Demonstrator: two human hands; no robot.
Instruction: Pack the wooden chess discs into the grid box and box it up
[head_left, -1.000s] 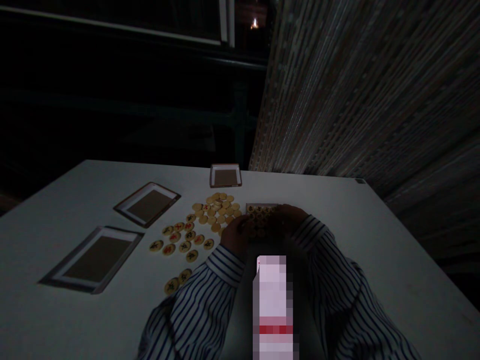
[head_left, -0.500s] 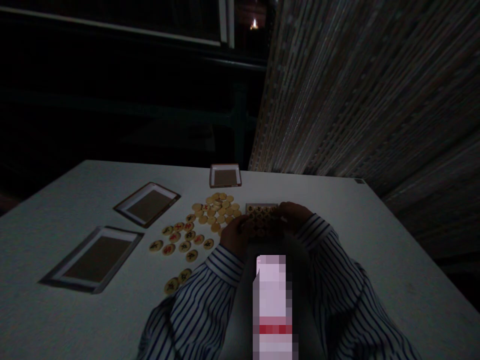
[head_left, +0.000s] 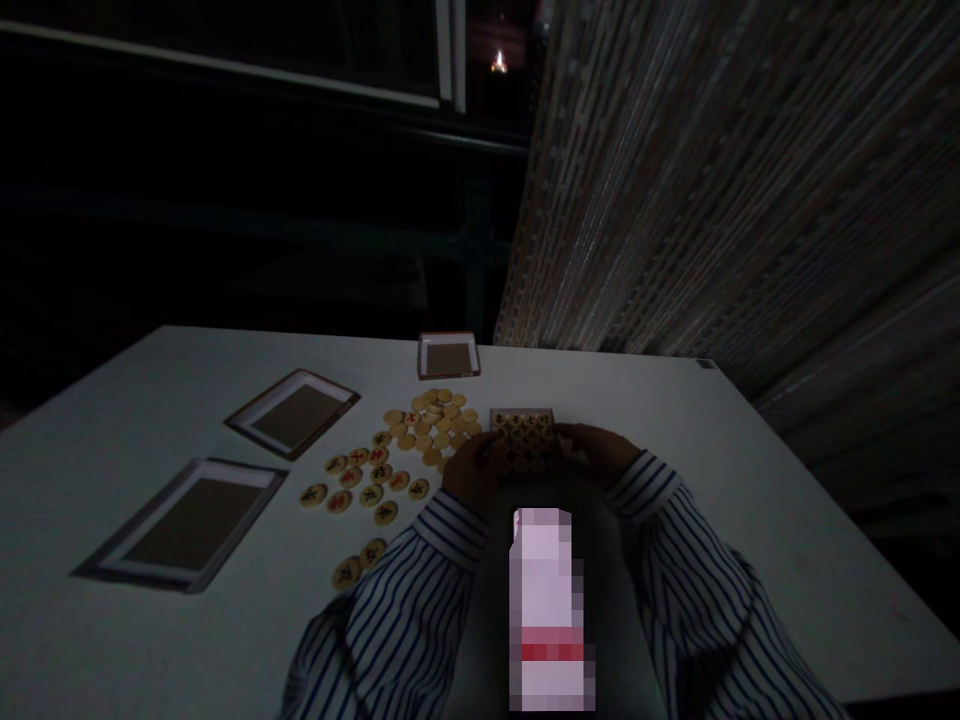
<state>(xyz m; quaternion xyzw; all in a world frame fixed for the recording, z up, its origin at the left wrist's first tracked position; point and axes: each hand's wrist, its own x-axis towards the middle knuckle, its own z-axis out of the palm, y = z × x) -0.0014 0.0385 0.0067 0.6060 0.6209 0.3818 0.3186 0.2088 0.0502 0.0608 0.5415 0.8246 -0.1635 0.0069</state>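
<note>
A small open box holds Chinese chess pieces set in close rows. My left hand is closed around the box's left side, its fingertips in deep shadow. At the right edge, my right hand grips the box with thumb and fingers, back of the hand up. Left of the box lies a heap of loose wooden pieces, mostly plain side up. Nearer, pieces with red or black characters lie spread out. Two more pieces rest by my left sleeve.
Three shallow trays or lids stand on the white table: a small one at the back, a middle one and a larger one to the left. A bead curtain hangs behind. A pixelated pale object is in front of me.
My right hand has drawn back slightly to the right, uncovering more of the box's right side. My left hand stays at the box. The view has shifted a little.
</note>
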